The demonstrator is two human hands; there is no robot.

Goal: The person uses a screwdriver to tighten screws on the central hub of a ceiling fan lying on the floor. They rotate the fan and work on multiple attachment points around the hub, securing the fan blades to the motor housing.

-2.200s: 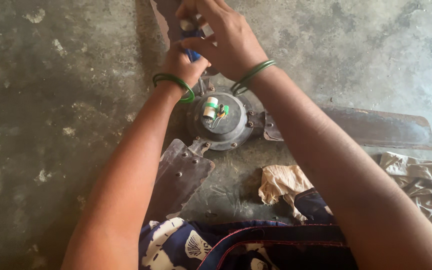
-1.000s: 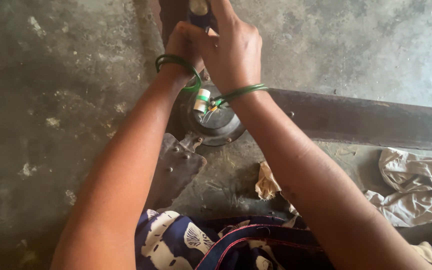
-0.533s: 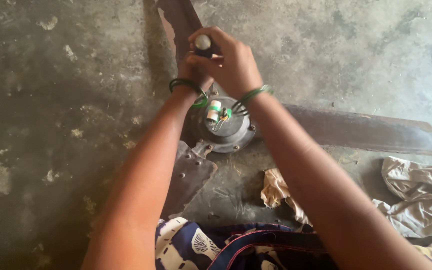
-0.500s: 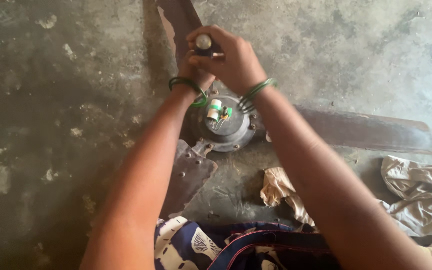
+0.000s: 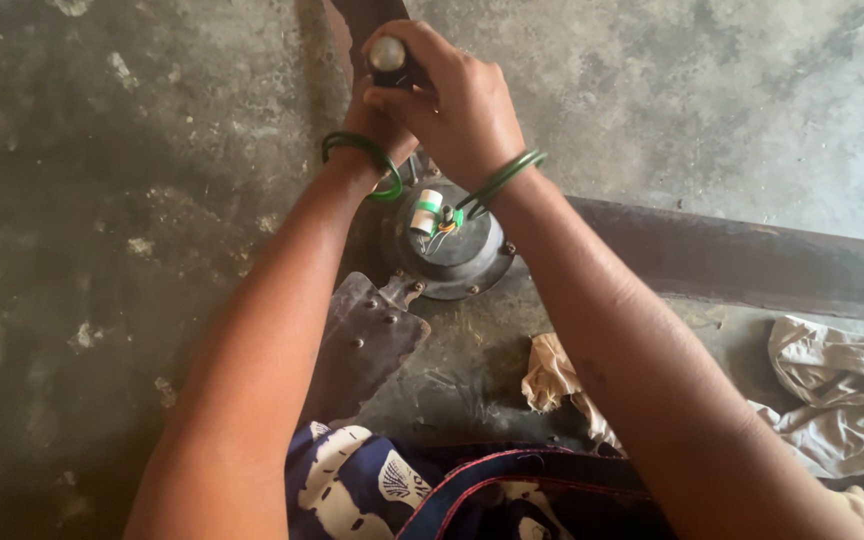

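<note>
— Floor [image 5: 132,150] of stained grey concrete, under a dark metal ceiling fan with long brown blades [image 5: 752,265]. Motor hub [image 5: 452,255]?

— Round, grey, dead centre, just beneath both wrists.

— Right hand [image 5: 462,110]?

— Wrapped tight round a dark-handled tool [image 5: 389,58], held upright.

— Left hand [image 5: 377,125]?

— Tucked behind; grip impossible to tell.

Bare concrete floor [image 5: 102,200] open from 7 to 11 o'clock of the motor hub [image 5: 452,250]. Fan blades block 12 [image 5: 352,15], 3 [image 5: 752,265] and 7 o'clock [image 5: 367,340]. Rags crowd 4 [image 5: 842,390] and 5 o'clock [image 5: 557,385]. Open floor at 1–2 o'clock.
</note>
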